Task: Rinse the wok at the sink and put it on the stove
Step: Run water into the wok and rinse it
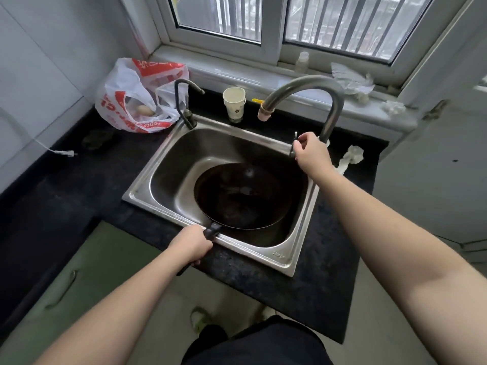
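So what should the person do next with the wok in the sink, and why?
Probably turn the tap lever to start water. The right hand already pinches it, the left hand grips the wok by its handle in the sink, and no water runs from the faucet.

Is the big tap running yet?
Off, as far as shows: no stream falls from the tap's spout into the wok, though the right hand grips its handle.
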Demonstrator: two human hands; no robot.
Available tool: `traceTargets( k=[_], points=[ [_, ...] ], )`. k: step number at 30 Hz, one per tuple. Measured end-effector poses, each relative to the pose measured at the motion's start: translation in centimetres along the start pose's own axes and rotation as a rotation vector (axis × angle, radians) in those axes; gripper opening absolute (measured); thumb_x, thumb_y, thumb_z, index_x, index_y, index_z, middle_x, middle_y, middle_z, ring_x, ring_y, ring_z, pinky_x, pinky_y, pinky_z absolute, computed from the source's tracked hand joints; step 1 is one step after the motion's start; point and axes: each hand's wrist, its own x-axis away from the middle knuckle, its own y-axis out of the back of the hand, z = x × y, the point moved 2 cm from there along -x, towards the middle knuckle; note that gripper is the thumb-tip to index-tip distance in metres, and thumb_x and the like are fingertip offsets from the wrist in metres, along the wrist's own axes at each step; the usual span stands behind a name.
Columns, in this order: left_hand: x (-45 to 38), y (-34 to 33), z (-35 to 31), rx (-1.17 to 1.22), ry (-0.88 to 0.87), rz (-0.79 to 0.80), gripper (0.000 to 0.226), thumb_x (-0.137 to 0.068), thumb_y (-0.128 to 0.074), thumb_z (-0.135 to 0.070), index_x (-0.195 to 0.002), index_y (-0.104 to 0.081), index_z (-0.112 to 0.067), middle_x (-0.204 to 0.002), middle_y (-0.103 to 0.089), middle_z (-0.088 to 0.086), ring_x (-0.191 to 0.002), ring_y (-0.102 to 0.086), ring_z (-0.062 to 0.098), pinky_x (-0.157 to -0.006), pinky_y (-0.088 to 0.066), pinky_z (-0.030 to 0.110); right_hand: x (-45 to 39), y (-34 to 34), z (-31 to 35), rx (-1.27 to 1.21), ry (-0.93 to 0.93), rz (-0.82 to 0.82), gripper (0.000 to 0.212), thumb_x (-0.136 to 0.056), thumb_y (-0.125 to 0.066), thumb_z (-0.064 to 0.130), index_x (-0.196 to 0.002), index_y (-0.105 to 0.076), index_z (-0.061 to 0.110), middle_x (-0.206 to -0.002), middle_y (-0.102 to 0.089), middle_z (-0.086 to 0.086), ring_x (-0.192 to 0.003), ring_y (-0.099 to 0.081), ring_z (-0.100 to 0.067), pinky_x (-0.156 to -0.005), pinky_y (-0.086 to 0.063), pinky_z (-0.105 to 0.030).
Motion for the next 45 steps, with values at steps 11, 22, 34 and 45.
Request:
traceTargets(
  k=[11, 22, 34, 45],
  points=[
    [1.0, -1.7, 3.7, -0.113, -0.055, -0.218, 0.010, -0.080, -0.053, -0.027, -0.074, -0.048, -0.021, -0.070, -0.059, -0.003, -0.067, -0.061, 0.025, -0.052, -0.040, 0.029, -2.1, 0.0, 1.0, 0.281, 0.055, -0.030, 0.031, -0.100, -0.045, 0.032, -0.103, -0.061, 0.005, -0.098, -0.067, -0.016, -0.092, -0.062, -0.035, -0.076, -0.048, -0.038],
    [0.7, -2.3, 6.0, -0.013, -0.031, -0.222, 0.014, -0.078, -0.055, -0.031, -0.092, -0.053, -0.032, -0.077, -0.064, -0.006, -0.071, -0.064, 0.022, -0.057, -0.047, 0.029, -3.4, 0.0, 2.4, 0.490, 0.036, 0.044, 0.033, -0.100, -0.042, 0.033, -0.111, -0.057, 0.006, -0.111, -0.062, -0.018, -0.106, -0.057, -0.037, -0.073, -0.035, -0.035],
    [1.0, -3.6, 5.1, 0.401, 0.040, -0.034, 0.012, -0.090, -0.054, -0.024, -0.095, -0.049, -0.015, -0.066, -0.063, 0.010, -0.038, -0.057, 0.022, -0.039, -0.046, 0.027, -3.4, -1.4, 3.5, 0.466, 0.084, 0.151, 0.028, -0.100, -0.051, 0.035, -0.106, -0.055, 0.008, -0.090, -0.053, -0.008, -0.087, -0.054, -0.029, -0.072, -0.036, -0.034],
    [0.9, -3.3, 6.4, 0.137, 0.061, -0.154, 0.020, -0.084, -0.052, -0.039, -0.078, -0.054, -0.021, -0.072, -0.062, 0.000, -0.054, -0.065, 0.022, -0.050, -0.052, 0.031, -3.7, -1.5, 3.8, 0.604, 0.132, 0.151, 0.037, -0.099, -0.051, 0.038, -0.113, -0.057, 0.005, -0.106, -0.063, -0.017, -0.092, -0.058, -0.034, -0.070, -0.038, -0.034]
  ],
)
